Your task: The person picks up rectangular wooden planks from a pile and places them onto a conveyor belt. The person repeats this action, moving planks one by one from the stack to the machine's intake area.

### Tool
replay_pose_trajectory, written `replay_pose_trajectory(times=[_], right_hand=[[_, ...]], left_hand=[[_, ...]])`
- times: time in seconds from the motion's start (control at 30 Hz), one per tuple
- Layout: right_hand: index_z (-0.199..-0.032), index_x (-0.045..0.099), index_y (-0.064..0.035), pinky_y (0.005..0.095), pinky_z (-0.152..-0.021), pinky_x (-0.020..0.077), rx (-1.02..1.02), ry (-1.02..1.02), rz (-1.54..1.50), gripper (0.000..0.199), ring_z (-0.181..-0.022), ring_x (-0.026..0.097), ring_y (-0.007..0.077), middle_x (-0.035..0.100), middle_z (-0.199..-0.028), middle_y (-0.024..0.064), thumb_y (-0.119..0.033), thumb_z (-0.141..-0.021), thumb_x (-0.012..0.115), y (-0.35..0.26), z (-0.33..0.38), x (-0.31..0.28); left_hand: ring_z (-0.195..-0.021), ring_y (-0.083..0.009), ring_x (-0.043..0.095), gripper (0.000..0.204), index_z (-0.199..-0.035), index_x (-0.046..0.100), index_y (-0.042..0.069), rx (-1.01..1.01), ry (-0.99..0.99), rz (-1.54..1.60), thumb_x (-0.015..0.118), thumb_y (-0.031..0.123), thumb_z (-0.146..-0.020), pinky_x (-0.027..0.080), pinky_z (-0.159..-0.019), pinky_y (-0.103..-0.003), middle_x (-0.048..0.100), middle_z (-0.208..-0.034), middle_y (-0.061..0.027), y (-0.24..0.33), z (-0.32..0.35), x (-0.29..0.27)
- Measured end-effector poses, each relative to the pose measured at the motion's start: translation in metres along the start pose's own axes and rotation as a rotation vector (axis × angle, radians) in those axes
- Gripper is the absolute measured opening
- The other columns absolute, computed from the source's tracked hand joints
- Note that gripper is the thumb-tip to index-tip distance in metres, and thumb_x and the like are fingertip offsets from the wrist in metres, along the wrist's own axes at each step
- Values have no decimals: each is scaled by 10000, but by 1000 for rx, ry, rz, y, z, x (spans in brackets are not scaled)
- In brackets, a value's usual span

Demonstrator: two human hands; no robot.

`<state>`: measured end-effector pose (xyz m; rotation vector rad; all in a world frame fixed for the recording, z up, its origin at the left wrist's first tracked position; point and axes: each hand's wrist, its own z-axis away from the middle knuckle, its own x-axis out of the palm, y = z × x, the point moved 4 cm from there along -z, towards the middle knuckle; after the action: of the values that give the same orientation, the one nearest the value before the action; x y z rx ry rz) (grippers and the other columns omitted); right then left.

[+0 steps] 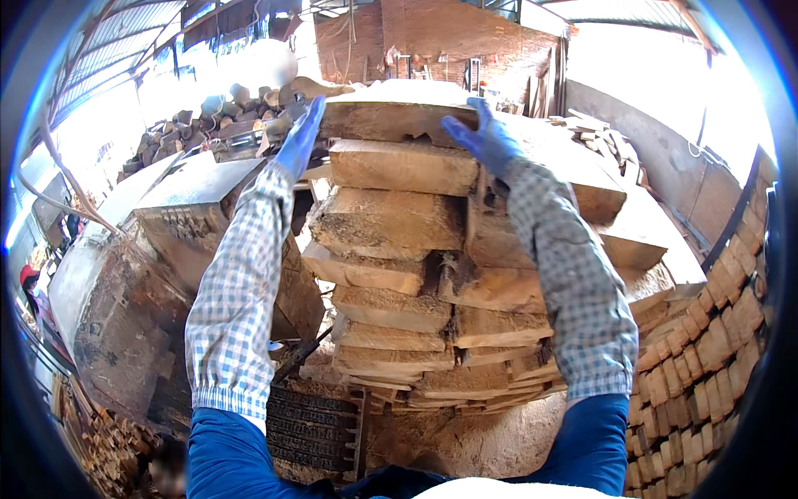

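A thick wooden slab (378, 121) lies on top of a tall stack of rough-sawn wooden slabs (386, 220). My left hand (302, 137), in a blue glove, is at the slab's left end with its fingers stretched out flat. At the right end is my right hand (489, 140), also blue-gloved, its thumb spread away from the fingers in front of the slab's face. Neither hand is wrapped round the wood, and I cannot tell how firmly they touch it. Checked sleeves cover both forearms.
A large worn metal machine (116, 312) stands left of the stack. More slabs (582, 170) are layered on the right, beside a curved wall of stacked wood blocks (706, 366). Logs (199, 125) are heaped behind. A person in a red cap (30, 274) is at the far left.
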<state>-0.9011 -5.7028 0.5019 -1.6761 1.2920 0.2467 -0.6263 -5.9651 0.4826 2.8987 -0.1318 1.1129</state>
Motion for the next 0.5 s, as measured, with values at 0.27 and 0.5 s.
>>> replay_pose_trajectory(times=[0.27, 0.5], right_hand=[[-1489, 387, -2, 401, -1068, 483, -84, 25, -77, 834, -1267, 572, 311, 528, -1416, 250, -506, -918, 727, 47, -27, 18], [-1461, 416, 73, 395, -1020, 520, -17, 28, -149, 871, -1234, 604, 332, 578, -1360, 274, -509, -900, 741, -3, 8, -4]], left_hand=[[-1232, -210, 551, 748, -1489, 454, 63, 408, 1151, -2014, 645, 541, -945, 496, -970, -366, 553, -1390, -122, -15, -43, -44], [-909, -124, 620, 706, -1506, 471, 223, 237, 1366, -2124, 490, 682, -970, 598, -711, -349, 545, -1380, 0, -82, -14, -4]])
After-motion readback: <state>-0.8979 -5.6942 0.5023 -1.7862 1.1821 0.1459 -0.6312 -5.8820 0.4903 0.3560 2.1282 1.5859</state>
